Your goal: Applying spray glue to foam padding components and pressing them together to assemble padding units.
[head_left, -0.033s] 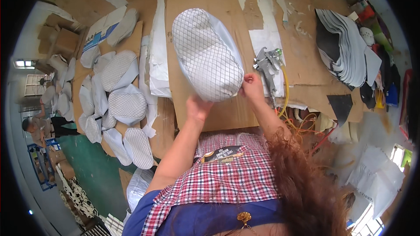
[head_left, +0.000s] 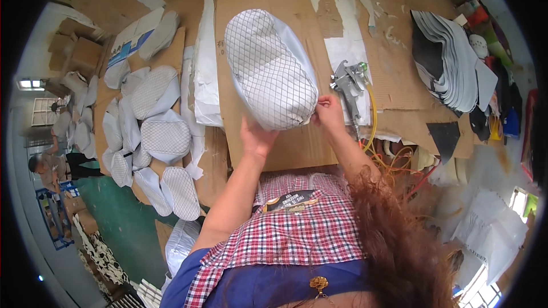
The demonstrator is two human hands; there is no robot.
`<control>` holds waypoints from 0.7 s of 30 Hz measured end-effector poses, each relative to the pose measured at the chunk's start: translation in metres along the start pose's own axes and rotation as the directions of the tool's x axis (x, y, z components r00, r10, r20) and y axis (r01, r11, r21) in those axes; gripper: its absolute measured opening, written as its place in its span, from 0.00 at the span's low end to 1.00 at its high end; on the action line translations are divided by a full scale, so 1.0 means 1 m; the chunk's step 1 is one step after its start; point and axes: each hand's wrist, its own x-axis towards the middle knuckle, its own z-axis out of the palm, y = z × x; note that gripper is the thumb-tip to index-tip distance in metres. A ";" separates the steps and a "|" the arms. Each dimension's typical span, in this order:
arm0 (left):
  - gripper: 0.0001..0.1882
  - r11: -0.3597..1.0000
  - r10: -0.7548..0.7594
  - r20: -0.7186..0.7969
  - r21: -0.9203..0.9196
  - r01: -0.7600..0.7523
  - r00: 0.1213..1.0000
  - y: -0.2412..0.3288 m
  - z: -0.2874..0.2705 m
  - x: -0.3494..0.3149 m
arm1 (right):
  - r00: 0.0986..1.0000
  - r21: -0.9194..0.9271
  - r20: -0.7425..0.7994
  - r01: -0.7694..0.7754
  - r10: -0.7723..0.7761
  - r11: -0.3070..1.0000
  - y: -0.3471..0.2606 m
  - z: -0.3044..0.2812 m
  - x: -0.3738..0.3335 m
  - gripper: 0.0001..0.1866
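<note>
A long, rounded pale-grey padded cover (head_left: pixel 268 71) with a dark diamond grid on top and plain smooth sides is held above the cardboard in front of me. My left hand (head_left: pixel 257 138) grips its near edge from below, the fingers partly hidden beneath it. At the near right corner, my right hand (head_left: pixel 329 112) pinches the edge with closed fingertips. Just right of that hand lies a metal spray gun (head_left: pixel 349 88) with a yellow hose (head_left: pixel 374 117).
Several similar padded covers (head_left: pixel 165 137) are heaped on the left of the cardboard-covered table (head_left: pixel 274 157). A fanned stack of grey sheets (head_left: pixel 454 63) lies at the far right, near a dark triangular scrap (head_left: pixel 444 138). Tangled hoses (head_left: pixel 399 162) hang at the right edge. Another person (head_left: pixel 54 168) is at the far left.
The padded cover and my left hand have shifted very slightly away from me. My right hand keeps its pinch at the corner.
</note>
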 end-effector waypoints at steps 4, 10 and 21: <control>0.19 1.000 -0.028 0.078 -0.010 0.029 0.997 -0.001 0.013 0.000 | 0.990 0.231 0.062 -0.137 0.126 0.963 0.006 -0.010 0.006 0.11; 0.15 0.997 -0.070 -0.130 -0.040 0.065 0.989 -0.001 0.006 0.007 | 0.958 0.374 0.259 -0.219 0.125 0.901 0.002 -0.004 -0.018 0.19; 0.15 0.998 -0.058 -0.168 0.020 0.062 0.984 0.001 0.026 -0.013 | 0.970 0.752 0.235 -0.140 -0.064 0.644 0.010 0.007 -0.023 0.07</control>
